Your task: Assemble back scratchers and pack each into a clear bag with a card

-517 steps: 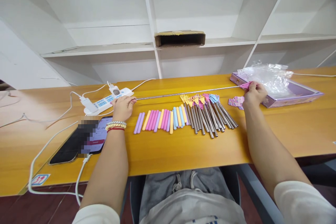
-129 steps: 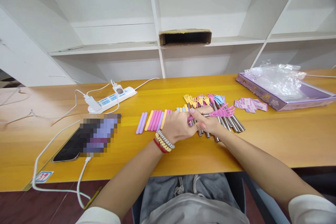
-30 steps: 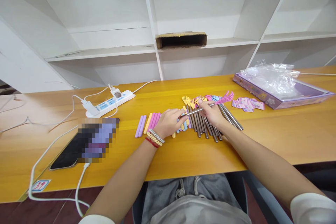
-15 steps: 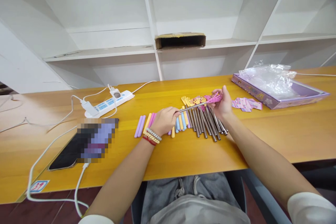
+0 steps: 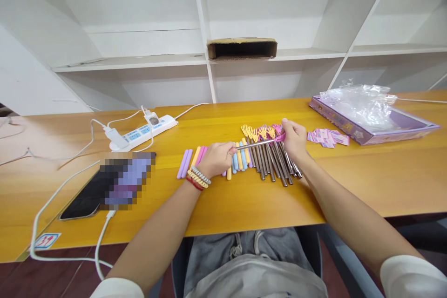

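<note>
A metal rod with a pink hand-shaped head [image 5: 258,143] is held level between my two hands. My left hand [image 5: 217,158] is closed on the rod's left end. My right hand [image 5: 294,138] wraps round the pink head and hides most of it. Under and beside the rod lie several metal rods [image 5: 274,163] with yellow and pink hand-shaped heads [image 5: 254,133]. Yellow and blue tubes [image 5: 240,160] are lined up close to my left hand, and two purple tubes [image 5: 184,164] lie left of it.
Pink cards [image 5: 328,137] lie beside a purple box [image 5: 370,132] holding clear plastic bags [image 5: 359,102]. A power strip [image 5: 143,134], cables and two phones [image 5: 84,198] are at left. A cardboard box [image 5: 242,49] sits on the white shelf behind.
My right hand has closed further round the pink head, covering more of it. The rod is now held closer to level. The camera view has shifted slightly.
</note>
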{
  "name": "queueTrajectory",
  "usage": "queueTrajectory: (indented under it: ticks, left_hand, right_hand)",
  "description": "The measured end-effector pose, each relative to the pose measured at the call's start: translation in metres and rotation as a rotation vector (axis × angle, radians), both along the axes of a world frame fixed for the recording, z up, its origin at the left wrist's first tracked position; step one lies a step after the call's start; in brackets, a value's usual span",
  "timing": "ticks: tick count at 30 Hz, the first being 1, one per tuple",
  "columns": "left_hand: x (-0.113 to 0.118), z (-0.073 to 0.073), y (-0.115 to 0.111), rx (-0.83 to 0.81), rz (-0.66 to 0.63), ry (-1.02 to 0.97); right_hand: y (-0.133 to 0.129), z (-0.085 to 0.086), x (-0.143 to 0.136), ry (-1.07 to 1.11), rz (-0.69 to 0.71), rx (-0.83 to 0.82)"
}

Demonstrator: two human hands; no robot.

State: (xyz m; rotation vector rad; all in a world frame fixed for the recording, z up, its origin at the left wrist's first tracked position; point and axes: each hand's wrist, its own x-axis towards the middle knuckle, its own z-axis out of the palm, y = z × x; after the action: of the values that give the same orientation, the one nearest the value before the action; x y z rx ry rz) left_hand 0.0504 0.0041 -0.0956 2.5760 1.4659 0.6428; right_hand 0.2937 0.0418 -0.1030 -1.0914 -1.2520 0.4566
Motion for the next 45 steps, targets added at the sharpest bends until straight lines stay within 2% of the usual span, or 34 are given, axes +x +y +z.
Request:
queueTrajectory:
  ticks: [2,4,8,11,17,22,27,30,33,37,41,43,45]
  left_hand:
    - [0.003,0.002,-0.002,-0.024,-0.012,0.015]
    - [0.006,0.004,-0.005,-0.023,-0.002,0.002]
    - [0.013,0.006,-0.008,0.034,0.107,-0.104]
    - [0.015,0.005,-0.009,0.052,0.152,-0.129]
    - [0.014,0.0,-0.007,0.062,0.115,-0.096]
    - [0.021,-0.003,-0.011,0.109,-0.011,0.002]
    - [0.027,-0.006,-0.015,0.159,-0.151,0.008]
    - [0.028,-0.008,-0.015,0.199,-0.152,0.0]
    - [0.028,-0.008,-0.015,0.201,-0.155,0.002]
    - [0.026,-0.006,-0.015,0.147,-0.199,-0.018]
    - [0.023,-0.004,-0.015,0.102,-0.219,-0.054]
    - [0.022,-0.003,-0.014,0.095,-0.198,-0.067]
    - [0.021,-0.002,-0.013,0.097,-0.166,-0.072]
  right_hand:
    - [0.001,0.002,0.0,0.042,0.017,0.011]
    - [0.002,0.006,0.003,0.174,0.084,-0.01]
    - [0.003,0.016,0.012,0.567,0.398,-0.113]
    - [0.001,0.021,0.012,0.641,0.542,-0.153]
    - [0.0,0.009,-0.006,0.517,0.528,-0.245]
    - [0.002,0.0,-0.01,0.529,0.53,-0.199]
    - [0.002,0.0,-0.011,0.505,0.535,-0.241]
    - [-0.001,0.001,-0.014,0.412,0.596,-0.323]
    - [-0.004,0.001,-0.017,0.371,0.625,-0.329]
    - [-0.003,0.004,-0.013,0.47,0.667,-0.338]
    - [0.005,0.006,-0.003,0.599,0.551,-0.312]
    - [0.008,0.006,0.003,0.556,0.445,-0.296]
    - [0.01,0.005,0.007,0.406,0.321,-0.293]
